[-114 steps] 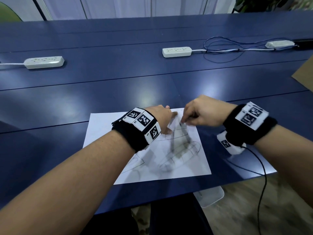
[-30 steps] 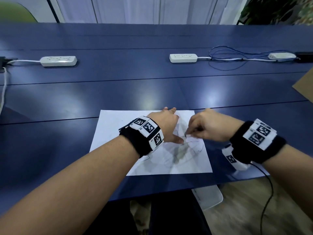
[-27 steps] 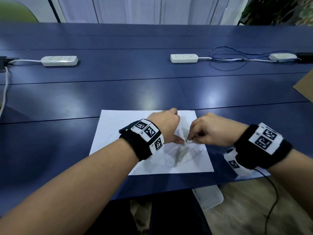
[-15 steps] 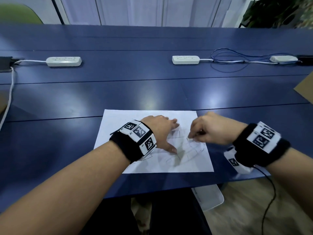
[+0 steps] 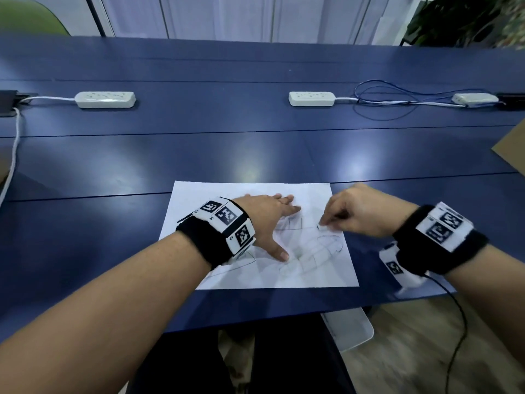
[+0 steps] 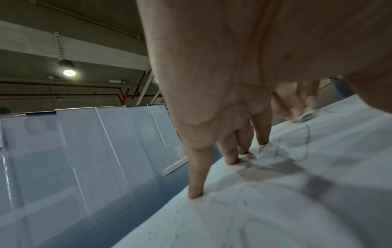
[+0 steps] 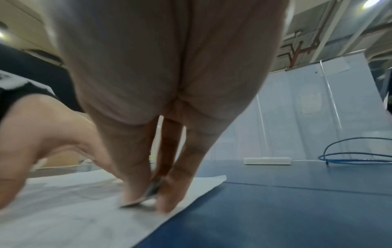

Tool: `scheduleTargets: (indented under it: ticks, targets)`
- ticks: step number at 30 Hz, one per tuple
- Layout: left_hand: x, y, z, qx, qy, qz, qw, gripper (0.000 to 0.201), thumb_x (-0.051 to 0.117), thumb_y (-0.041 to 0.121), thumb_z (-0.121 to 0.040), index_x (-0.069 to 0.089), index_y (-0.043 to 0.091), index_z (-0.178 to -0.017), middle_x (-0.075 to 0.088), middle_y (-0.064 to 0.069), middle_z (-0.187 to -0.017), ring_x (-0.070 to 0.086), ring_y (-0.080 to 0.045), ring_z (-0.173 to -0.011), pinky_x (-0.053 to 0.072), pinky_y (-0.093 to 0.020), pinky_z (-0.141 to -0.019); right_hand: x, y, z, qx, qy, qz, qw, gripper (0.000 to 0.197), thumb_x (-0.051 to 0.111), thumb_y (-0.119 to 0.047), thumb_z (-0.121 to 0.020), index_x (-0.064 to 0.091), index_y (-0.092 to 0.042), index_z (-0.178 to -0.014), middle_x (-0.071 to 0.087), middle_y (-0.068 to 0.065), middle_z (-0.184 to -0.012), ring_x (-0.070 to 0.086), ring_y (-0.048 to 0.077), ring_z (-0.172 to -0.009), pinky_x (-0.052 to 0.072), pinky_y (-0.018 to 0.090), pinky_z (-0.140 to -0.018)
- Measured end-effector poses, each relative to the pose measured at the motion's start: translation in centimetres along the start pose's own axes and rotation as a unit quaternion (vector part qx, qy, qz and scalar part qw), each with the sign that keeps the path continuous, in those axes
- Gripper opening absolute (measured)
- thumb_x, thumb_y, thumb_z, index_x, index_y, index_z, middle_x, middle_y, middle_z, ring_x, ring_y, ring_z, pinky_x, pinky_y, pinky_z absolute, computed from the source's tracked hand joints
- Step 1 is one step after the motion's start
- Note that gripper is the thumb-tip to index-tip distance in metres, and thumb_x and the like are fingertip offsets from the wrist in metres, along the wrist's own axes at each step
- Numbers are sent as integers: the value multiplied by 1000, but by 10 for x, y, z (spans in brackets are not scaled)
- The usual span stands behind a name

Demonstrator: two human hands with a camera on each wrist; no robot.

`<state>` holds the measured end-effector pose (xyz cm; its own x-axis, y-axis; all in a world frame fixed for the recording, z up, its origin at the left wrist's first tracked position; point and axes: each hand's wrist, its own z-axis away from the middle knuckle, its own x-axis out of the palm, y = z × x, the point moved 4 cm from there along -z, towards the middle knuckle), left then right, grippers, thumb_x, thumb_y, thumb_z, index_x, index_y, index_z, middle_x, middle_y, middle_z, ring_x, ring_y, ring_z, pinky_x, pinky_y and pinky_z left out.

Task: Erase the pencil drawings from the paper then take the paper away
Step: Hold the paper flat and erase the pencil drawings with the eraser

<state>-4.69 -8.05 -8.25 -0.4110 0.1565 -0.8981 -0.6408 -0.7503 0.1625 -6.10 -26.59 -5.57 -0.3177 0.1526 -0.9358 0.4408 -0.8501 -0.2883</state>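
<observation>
A white paper (image 5: pixel 227 194) with faint pencil drawings (image 5: pixel 318 251) lies flat near the front edge of the blue table (image 5: pixel 255 155). My left hand (image 5: pixel 270 220) presses on the sheet with straight, spread fingers, seen in the left wrist view as fingertips (image 6: pixel 196 194) planted on the paper (image 6: pixel 275 209). My right hand (image 5: pixel 355 214) pinches a small white eraser (image 5: pixel 322 227) and holds it down on the paper's right part. In the right wrist view the eraser (image 7: pixel 151 189) sits between thumb and fingers on the paper (image 7: pixel 74 218).
Three white power strips (image 5: pixel 105 99) (image 5: pixel 311 98) (image 5: pixel 473 98) lie along the far half of the table, with a loop of blue cable (image 5: pixel 383 106). A brown cardboard corner (image 5: pixel 511 152) juts in at the right edge. A white chair seat (image 5: pixel 349 328) shows under the table front.
My left hand has slid left and flattened on the sheet, fingers spread. The right hand with the eraser has shifted slightly up and right on the drawing. The pencil lines look fainter than 3.8 s ago.
</observation>
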Motion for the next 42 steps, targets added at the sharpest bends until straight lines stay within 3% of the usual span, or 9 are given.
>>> scheduleTargets:
  ticks: [3,10,14,20,23,27,32,38,42]
  targets:
    - [0,0,-2,5,2,-2,1000,114,71,72,-63,11,34,-153,1,11,-161,6,-10,-148,23,-52,-115,-10,12,-21,26,56,25,998,19,68,-19,-79,75,-28,-94,74,-9,-94,65,13,-85,50,30,-84]
    - [1,-2,2,-16,17,0,1000,120,71,72,-63,10,24,-154,0,9,-162,9,-10,-148,20,-51,-117,5,-13,6,-45,-18,3,999,17,69,-22,-78,75,-31,-90,70,-17,-91,62,1,-75,45,13,-73]
    - [-2,-2,4,-21,34,1,999,121,71,75,-58,19,20,-153,5,8,-161,23,-13,-145,31,-41,-114,-4,3,-17,-4,39,30,999,18,66,-21,-80,75,-28,-94,72,-12,-94,64,8,-83,46,19,-79]
    - [-2,-3,10,-37,30,-3,999,124,68,76,-62,9,21,-155,-1,3,-162,3,-15,-149,9,-42,-120,-2,-7,-12,-35,20,26,999,17,68,-19,-79,75,-27,-92,71,-12,-92,57,1,-72,37,5,-71]
    - [-2,-4,11,-40,20,-2,999,127,67,77,-63,3,17,-155,-4,3,-162,1,-14,-149,11,-40,-121,4,-18,1,-60,-22,5,998,13,70,-24,-79,75,-31,-90,70,-15,-90,61,1,-74,39,5,-71]
    - [-5,0,13,-39,21,-6,999,125,67,76,-64,5,17,-155,-3,5,-162,3,-13,-149,16,-37,-118,-8,-1,-24,-14,46,28,998,19,67,-18,-79,75,-28,-93,73,-12,-94,63,6,-81,37,8,-73]
    - [-6,1,14,-44,19,-9,999,126,66,77,-64,4,17,-155,-4,5,-162,3,-13,-149,15,-37,-118,-4,-9,-19,-27,11,26,999,18,68,-19,-77,75,-29,-90,71,-13,-91,56,1,-70,37,5,-68]
    - [-7,3,16,-38,15,-17,999,125,65,76,-66,2,16,-155,-5,4,-162,3,-14,-149,15,-36,-118,-4,-8,-13,-12,16,14,1000,18,67,-21,-79,75,-30,-93,72,-14,-92,64,7,-82,48,22,-79]
    - [-7,2,17,-42,16,-15,999,126,66,77,-64,2,16,-155,-5,4,-162,3,-13,-149,16,-38,-119,-7,-6,-21,-8,37,44,998,19,67,-17,-79,75,-27,-93,72,-12,-93,61,6,-78,39,13,-73]
